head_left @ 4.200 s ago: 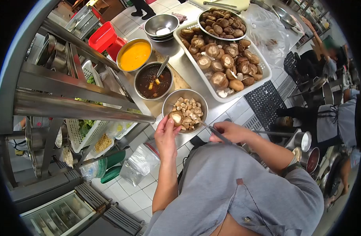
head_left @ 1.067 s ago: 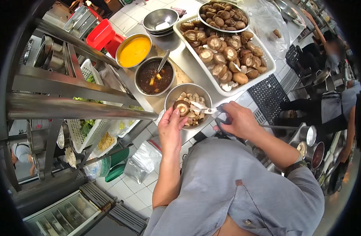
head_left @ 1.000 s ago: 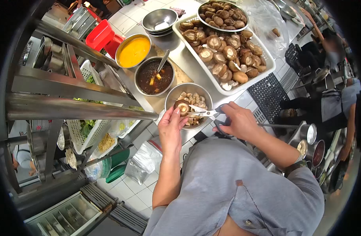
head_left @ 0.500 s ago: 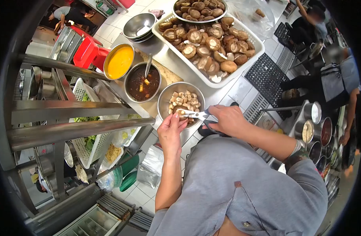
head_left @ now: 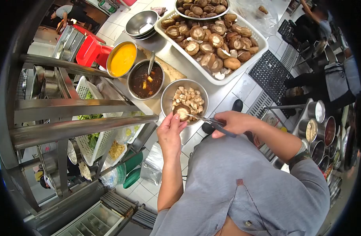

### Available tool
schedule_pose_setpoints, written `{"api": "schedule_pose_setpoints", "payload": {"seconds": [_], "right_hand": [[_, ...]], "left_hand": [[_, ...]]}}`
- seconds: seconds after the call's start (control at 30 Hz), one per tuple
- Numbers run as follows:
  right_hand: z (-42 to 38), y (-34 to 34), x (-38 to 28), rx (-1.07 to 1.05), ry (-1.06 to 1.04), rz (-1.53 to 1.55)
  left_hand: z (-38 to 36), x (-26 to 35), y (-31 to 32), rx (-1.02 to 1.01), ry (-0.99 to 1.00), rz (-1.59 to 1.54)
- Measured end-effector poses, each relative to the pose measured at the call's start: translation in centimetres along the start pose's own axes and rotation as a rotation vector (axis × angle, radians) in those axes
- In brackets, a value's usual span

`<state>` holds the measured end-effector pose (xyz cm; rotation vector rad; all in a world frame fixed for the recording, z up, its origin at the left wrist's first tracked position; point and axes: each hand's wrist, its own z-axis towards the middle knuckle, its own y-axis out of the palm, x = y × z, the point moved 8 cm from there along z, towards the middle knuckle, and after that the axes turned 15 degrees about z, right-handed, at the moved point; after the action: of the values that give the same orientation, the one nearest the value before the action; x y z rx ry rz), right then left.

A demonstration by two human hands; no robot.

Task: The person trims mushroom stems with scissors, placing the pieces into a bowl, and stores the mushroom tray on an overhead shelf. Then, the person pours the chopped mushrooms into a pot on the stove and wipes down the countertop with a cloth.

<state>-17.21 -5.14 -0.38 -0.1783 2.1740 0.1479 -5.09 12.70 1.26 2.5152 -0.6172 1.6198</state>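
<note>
Over the near rim of a steel bowl [head_left: 165, 99] of cut mushroom stems [head_left: 193, 97], my left hand [head_left: 170, 131] pinches a brown mushroom [head_left: 181, 112], its pale underside showing. My right hand [head_left: 234, 123] is wrapped round the dark handles of the scissors [head_left: 218, 125]. Their metal blades point left, with the tips at the mushroom's stem side. Behind the bowl stands a white basket [head_left: 260, 46] of whole mushrooms [head_left: 207, 48].
Left of the bowl are a dark sauce bowl [head_left: 142, 82] with a spoon and a yellow liquid bowl [head_left: 122, 59]. Stacked empty bowls [head_left: 142, 23] stand behind. Metal rails [head_left: 84, 128] lie at left. Other people [head_left: 343, 74] work at right.
The scissors have turned and their blades look narrower, seen more edge-on. The mushroom now shows its underside toward me. The view has shifted slightly.
</note>
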Motion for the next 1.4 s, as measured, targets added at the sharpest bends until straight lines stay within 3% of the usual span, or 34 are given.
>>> {"api": "schedule_pose_setpoints", "payload": {"seconds": [0.5, 0.63, 0.73, 0.77, 0.83, 0.97, 1.03, 1.1, 1.23, 1.3, 1.37, 1.4], "right_hand": [[-2.9, -6.3, 0.5, -0.072, -0.023, 0.185], [-5.3, -10.8, 2.1, -0.099, -0.095, 0.330], [-7.2, -15.2, 2.1, -0.020, -0.151, 0.471], [-7.8, -17.0, 2.0, 0.032, -0.158, 0.464], [-9.1, -21.2, 1.6, 0.151, -0.176, 0.445], [-11.0, -32.9, -1.7, 0.768, -0.352, -0.146], [-9.9, -38.0, -4.4, 0.953, -0.287, -0.458], [-6.5, -43.2, -5.0, 1.041, -0.324, -0.519], [4.3, -51.8, -2.3, 0.956, -0.394, -0.681], [7.6, -52.9, -2.4, 0.817, -0.476, -0.734], [7.3, -52.2, -4.0, 0.828, -0.548, -0.905], [7.6, -52.0, -4.0, 0.746, -0.476, -0.944]], "left_hand": [[0.4, 4.5, 6.1, -0.089, 0.038, -0.060], [3.3, 8.0, 9.4, -0.075, 0.180, 0.038], [5.7, 10.1, 13.5, -0.046, 0.368, 0.231], [6.1, 10.9, 14.7, 0.043, 0.642, 0.668], [5.8, 10.5, 17.9, 0.157, 0.892, 1.022], [6.7, 8.9, 20.9, 0.125, 0.714, 1.243], [6.9, 9.7, 21.3, 0.099, 0.692, 1.283], [6.9, 10.0, 21.3, 0.083, 0.668, 1.279], [5.4, 10.3, 21.0, 0.202, 0.692, 1.166], [4.9, 9.9, 20.8, 0.246, 0.706, 1.130], [4.2, 10.0, 21.1, 0.259, 0.679, 1.059], [3.6, 10.0, 20.9, 0.264, 0.653, 1.022]]}}
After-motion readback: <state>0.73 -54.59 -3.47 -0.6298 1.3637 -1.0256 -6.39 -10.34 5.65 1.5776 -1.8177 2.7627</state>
